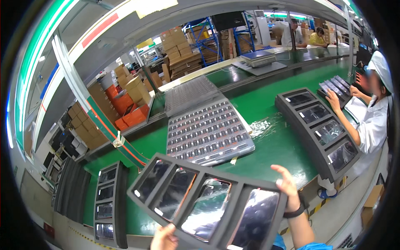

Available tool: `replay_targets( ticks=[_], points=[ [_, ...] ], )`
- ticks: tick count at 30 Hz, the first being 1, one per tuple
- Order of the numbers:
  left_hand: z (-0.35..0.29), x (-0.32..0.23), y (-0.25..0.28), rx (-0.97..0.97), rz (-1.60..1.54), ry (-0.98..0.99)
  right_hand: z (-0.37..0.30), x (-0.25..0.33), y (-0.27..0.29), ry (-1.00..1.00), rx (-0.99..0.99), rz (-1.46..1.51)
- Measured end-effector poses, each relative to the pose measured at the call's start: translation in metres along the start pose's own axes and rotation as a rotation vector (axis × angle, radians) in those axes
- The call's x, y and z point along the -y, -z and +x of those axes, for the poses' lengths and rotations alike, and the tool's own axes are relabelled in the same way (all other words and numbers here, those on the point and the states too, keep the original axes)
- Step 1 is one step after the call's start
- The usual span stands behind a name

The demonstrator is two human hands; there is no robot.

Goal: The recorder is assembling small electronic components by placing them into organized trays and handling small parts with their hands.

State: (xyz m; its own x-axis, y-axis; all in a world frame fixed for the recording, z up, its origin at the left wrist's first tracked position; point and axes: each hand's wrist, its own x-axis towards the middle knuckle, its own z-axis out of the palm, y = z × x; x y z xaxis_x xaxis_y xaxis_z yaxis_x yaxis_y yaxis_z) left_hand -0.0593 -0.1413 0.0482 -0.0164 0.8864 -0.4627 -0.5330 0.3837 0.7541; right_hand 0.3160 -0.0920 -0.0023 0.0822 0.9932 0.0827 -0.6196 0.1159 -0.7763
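A dark grey foam tray (238, 182) hangs tilted in front of me, with several phone-like screens (255, 216) lying in its slots. My left hand (165, 238) grips its near long edge, the thumb on top. At its right end my right hand (288, 187) holds the short edge between thumb and palm, the fingers pointing up and away. A black band circles my right wrist. Just beyond the tray lies a clear plastic tray (250, 152) filled with rows of small dark parts.
Another filled foam tray (121, 208) lies left, beside stacked foam trays (71, 191). A third foam tray (313, 133) lies right on the green table (266, 156). A co-worker (373, 121) in white handles screens there. A striped post (110, 131) rises at left.
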Motion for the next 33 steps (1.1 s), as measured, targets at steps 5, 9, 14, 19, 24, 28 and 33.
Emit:
replay_targets(
  ticks=[5,9,14,19,24,28,33],
  points=[
    [-0.005,0.066,0.011,0.016,0.161,0.170,0.043,0.000,0.034,-0.091,-0.092,-0.069],
    [0.006,0.076,0.023,0.353,0.321,0.393,0.049,0.005,0.045,-0.057,-0.011,-0.055],
    [0.028,0.046,0.011,0.531,0.526,0.168,0.033,0.029,0.049,0.278,-0.067,-0.365],
    [0.052,0.016,0.010,-0.015,0.694,-0.493,-0.007,0.040,0.029,0.275,-0.080,-0.714],
    [0.083,0.030,0.057,-0.210,0.872,-0.597,-0.020,-0.005,0.010,0.120,0.091,-1.008],
    [0.086,0.015,0.034,-0.217,0.613,-0.446,-0.018,-0.021,0.013,0.112,-0.019,-1.024],
    [0.091,-0.004,0.044,-0.232,0.363,-0.341,-0.009,-0.033,0.021,0.042,-0.140,-0.495]
  ],
)
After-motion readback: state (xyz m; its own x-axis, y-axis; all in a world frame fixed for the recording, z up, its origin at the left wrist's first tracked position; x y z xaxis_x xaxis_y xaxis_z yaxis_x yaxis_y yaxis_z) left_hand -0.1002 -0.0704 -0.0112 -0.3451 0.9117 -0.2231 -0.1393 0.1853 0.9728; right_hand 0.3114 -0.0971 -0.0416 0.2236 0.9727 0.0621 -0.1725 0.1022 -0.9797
